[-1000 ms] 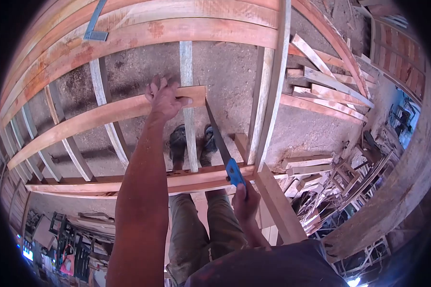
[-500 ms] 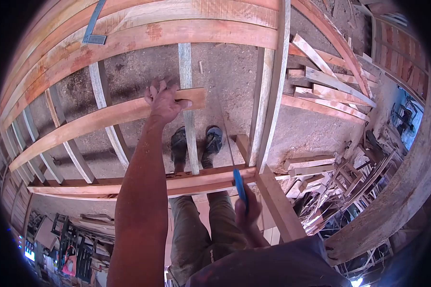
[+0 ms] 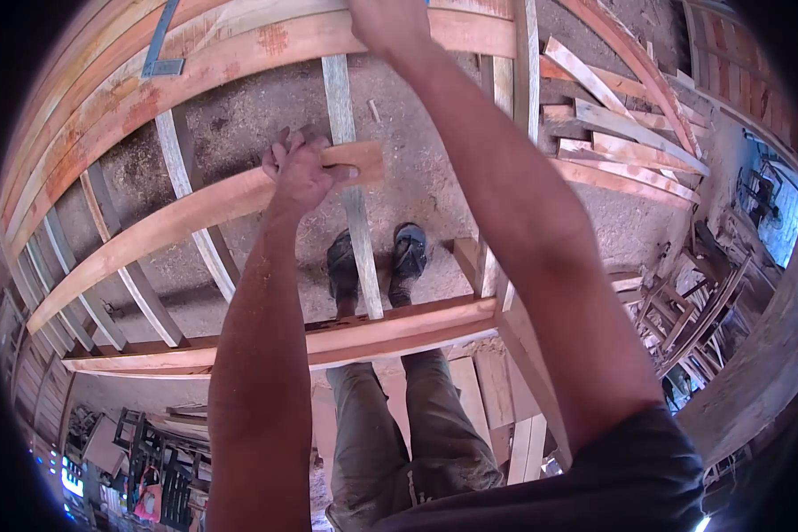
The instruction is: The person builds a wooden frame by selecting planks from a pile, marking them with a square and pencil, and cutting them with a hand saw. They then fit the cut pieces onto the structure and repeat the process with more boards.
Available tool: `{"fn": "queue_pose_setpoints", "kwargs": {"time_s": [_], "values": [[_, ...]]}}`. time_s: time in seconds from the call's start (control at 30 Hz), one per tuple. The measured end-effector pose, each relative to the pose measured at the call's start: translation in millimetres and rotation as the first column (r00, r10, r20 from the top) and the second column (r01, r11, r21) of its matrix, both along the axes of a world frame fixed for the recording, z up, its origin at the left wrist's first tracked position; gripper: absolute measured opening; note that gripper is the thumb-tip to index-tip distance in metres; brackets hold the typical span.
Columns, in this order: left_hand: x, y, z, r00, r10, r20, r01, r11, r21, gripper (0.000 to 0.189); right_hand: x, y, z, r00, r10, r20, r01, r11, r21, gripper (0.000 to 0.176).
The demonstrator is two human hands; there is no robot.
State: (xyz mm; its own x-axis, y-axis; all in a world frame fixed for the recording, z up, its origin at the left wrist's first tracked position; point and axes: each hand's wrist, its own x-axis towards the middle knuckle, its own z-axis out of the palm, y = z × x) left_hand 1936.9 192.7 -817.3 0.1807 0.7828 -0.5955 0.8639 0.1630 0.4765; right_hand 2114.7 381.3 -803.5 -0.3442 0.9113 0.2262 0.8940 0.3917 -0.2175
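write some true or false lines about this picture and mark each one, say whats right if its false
1. The left hand is on the curved board, near one end. True.
2. The right hand is down beside the shoes. False: it is at the top edge of the picture, partly cut off.
3. A metal square lies on the planks at upper left. True.
4. Both shoes show on the same side of the slat. False: one shows on each side.
5. Loose wood pieces lie on the ground at upper right. True.
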Motion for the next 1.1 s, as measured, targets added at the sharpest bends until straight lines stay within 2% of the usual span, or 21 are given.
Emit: {"fn": "queue_pose_setpoints", "kwargs": {"time_s": [0.03, 0.07, 0.13, 0.17, 0.2, 0.23, 0.27, 0.33, 0.43, 0.47, 0.53, 0.63, 0.73, 0.77, 0.8, 0.83, 0.87, 0.93, 0.97, 1.07, 1.1], "values": [[0.0, -4.2, -2.5, 1.0, 0.0, 0.021, -0.001, 0.999, 0.043, 0.074, -2.5, 4.1, 5.3, 0.999, -0.011, 0.052, 0.011, 1.0, 0.008, 0.035], [-0.5, -2.1, 0.6, 1.0, 0.007, 0.021, -0.007, 1.0, -0.004, 0.075, -3.6, 1.4, 7.6, 0.994, -0.023, 0.108, 0.022, 1.0, 0.018, 0.036], [-1.3, 1.7, 5.4, 0.999, 0.005, 0.042, -0.001, 0.995, -0.098, 0.076, -15.5, -33.6, 7.8, 0.992, 0.037, 0.119, -0.02, 0.989, -0.149, 0.043], [-4.2, -6.0, -4.6, 0.998, -0.002, 0.061, 0.001, 1.0, 0.01, 0.079, -21.9, -59.3, 7.0, 0.99, 0.057, 0.132, -0.025, 0.972, -0.233, 0.047], [-9.7, -13.2, -20.5, 0.996, -0.017, 0.089, 0.007, 0.993, 0.118, 0.081, -27.9, -99.8, 1.7, 0.999, 0.04, 0.027, -0.035, 0.983, -0.179, 0.042], [-26.6, -19.9, -39.7, 0.988, -0.066, 0.14, 0.033, 0.973, 0.229, 0.087, -33.7, -148.6, -15.5, 0.998, 0.036, -0.047, -0.044, 0.982, -0.182, 0.046], [-38.6, -26.7, -52.8, 0.977, -0.109, 0.185, 0.039, 0.937, 0.346, 0.094, -41.4, -192.0, -35.8, 1.0, 0.023, -0.01, -0.024, 0.987, -0.159, 0.054], [-53.1, -28.8, 0.0, 0.926, -0.277, -0.257, 0.358, 0.861, 0.361, 0.099, -31.3, -255.0, -8.9, 0.961, -0.059, -0.271, -0.009, 0.97, -0.244, 0.055], [-182.2, -46.2, -39.0, 0.975, -0.213, -0.064, 0.215, 0.835, 0.507, 0.103, -30.2, -304.6, -12.9, 0.981, -0.104, -0.162, 0.05, 0.951, -0.305, 0.059], [-221.1, -53.2, -41.2, 0.981, -0.194, -0.009, 0.166, 0.813, 0.559, 0.102, -31.2, -321.7, -11.8, 0.972, -0.134, -0.195, 0.065, 0.943, -0.326, 0.058], [-251.7, -58.1, -7.8, 0.84, -0.383, -0.384, 0.528, 0.737, 0.422, 0.087, -30.3, -353.2, -7.9, 0.946, -0.207, -0.249, 0.107, 0.926, -0.363, 0.057], [-249.5, -75.8, -1.6, 0.842, -0.445, -0.304, 0.534, 0.767, 0.356, 0.067, -37.9, -388.8, -7.1, 0.927, -0.294, -0.233, 0.194, 0.907, -0.374, 0.056], [-217.9, -120.0, 8.3, 0.914, -0.257, -0.313, 0.337, 0.911, 0.236, 0.056, -45.4, -405.9, -4.0, 0.917, -0.389, -0.092, 0.317, 0.847, -0.427, 0.062], [-215.6, -137.3, 3.0, 0.921, -0.213, -0.326, 0.317, 0.896, 0.312, 0.051, -47.8, -411.2, 1.2, 0.926, -0.377, 0.026, 0.347, 0.822, -0.451, 0.064], [-202.9, -138.9, 14.3, 0.971, -0.181, -0.155, 0.201, 0.972, 0.12, 0.046, -47.2, -418.7, 8.4, 0.924, -0.355, 0.145, 0.38, 0.797, -0.47, 0.067], [-184.7, -150.3, 23.9, 0.991, -0.078, -0.113, 0.087, 0.994, 0.072, 0.043, -43.7, -426.9, 16.1, 0.909, -0.321, 0.264, 0.413, 0.77, -0.486, 0.071], [-166.5, -165.1, 29.8, 0.997, 0.027, -0.074, -0.026, 1.0, 0.015, 0.041, -38.3, -436.3, 23.4, 0.904, -0.38, 0.198, 0.424, 0.731, -0.534, 0.077], [-140.1, -185.9, 31.0, 0.995, -0.097, -0.035, 0.1, 0.989, 0.105, 0.037, -17.3, -452.6, 36.3, 0.866, -0.494, 0.075, 0.427, 0.654, -0.625, 0.091], [-126.4, -196.9, 31.4, 0.987, -0.16, -0.02, 0.161, 0.976, 0.149, 0.035, -4.3, -460.7, 39.5, 0.857, -0.5, 0.122, 0.46, 0.637, -0.619, 0.095], [-64.6, -234.1, 44.0, 0.978, -0.025, 0.205, -0.003, 0.991, 0.137, 0.029, 33.1, -492.1, 41.0, 0.833, -0.507, 0.22, 0.525, 0.602, -0.601, 0.104], [-57.8, -249.1, 37.8, 0.977, -0.07, 0.2, 0.043, 0.99, 0.138, 0.029, 45.8, -505.1, 38.6, 0.831, -0.507, 0.227, 0.531, 0.606, -0.592, 0.105]]}}
